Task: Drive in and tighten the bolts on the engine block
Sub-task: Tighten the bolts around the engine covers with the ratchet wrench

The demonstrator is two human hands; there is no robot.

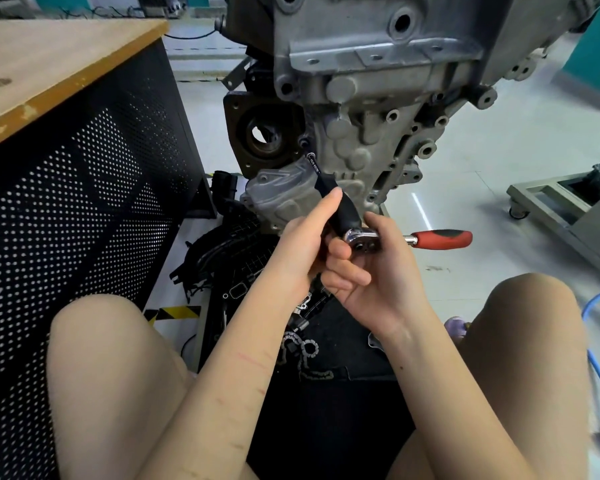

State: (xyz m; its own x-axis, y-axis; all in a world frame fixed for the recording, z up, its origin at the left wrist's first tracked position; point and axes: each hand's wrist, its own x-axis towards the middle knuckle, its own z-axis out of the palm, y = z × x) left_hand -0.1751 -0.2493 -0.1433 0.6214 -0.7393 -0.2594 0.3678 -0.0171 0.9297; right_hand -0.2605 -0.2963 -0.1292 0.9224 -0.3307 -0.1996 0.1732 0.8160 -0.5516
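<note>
Fingers of the left hand (305, 233) are steadying the black extension (340, 206) while the right hand (371, 271) is pinching the rigid ratchet (364, 237) head, its socket tip meeting the heavy engine block (361, 98), red handle (442, 239) being the likely better leverage hold.

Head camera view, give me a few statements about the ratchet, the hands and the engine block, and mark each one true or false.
1. The chrome ratchet with the red and black handle has its handle pointing to the right of the picture. True.
2. The left hand rests flat on the wooden workbench top. False: it holds the black extension bar that runs up from the ratchet head.
3. The right hand is at the ratchet head. True.
4. The grey cast-metal engine block lies flat on the floor. False: it stands raised in front of the person.
5. The extension's tip reaches the block's lower left area. True.
</note>
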